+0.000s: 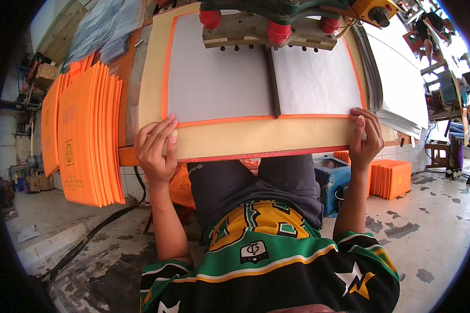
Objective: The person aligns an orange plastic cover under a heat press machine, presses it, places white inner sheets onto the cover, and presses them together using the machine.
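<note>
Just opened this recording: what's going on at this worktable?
A person has both hands at the near corners of a flat, orange-edged cover with grey and white panels and a dark strip between them. The left hand is at one corner, the right hand at the other. The cover lies on a pale yellow board, partly hidden by an overhead metal plate. Printed orange folders stand in a row on the left.

Orange-edged cover (pixel 224 121) lies open & flat, ahead of & btwn L hand (pixel 156 148) & R hand (pixel 367 136), near corners at fingertips; 2 pale panels (pixel 316 78), 1 dark strip (pixel 272 83) btwn.
</note>
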Demonstrator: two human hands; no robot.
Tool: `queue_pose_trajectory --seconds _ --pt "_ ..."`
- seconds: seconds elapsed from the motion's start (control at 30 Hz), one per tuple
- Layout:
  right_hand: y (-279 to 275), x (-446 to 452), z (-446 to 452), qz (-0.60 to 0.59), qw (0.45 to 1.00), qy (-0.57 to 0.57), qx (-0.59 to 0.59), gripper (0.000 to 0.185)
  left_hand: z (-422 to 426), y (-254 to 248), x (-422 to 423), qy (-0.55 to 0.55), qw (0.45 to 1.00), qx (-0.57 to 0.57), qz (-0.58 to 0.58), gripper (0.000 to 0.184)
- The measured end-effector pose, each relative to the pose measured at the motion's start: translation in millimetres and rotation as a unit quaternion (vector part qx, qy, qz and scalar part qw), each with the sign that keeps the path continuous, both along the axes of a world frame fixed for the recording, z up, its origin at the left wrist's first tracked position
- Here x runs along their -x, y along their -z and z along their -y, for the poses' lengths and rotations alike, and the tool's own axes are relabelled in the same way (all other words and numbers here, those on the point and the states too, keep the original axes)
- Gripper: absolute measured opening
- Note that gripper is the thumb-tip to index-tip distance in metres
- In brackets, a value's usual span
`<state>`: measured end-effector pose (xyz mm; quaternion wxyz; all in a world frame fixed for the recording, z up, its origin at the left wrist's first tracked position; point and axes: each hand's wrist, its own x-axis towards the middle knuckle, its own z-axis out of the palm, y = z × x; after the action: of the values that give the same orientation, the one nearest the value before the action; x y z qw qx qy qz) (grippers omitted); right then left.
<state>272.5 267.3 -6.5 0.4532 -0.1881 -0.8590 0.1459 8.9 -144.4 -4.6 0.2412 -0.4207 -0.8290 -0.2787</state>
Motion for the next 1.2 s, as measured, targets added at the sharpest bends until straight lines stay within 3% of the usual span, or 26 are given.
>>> queue_pose_trajectory --seconds 1.2 --pt "-1.1 -0.4 0.6 0.005 1.0 0.002 -0.004 0.028 0.0 0.1 -0.5 -0.005 1.0 0.004 -0.002 0.033"
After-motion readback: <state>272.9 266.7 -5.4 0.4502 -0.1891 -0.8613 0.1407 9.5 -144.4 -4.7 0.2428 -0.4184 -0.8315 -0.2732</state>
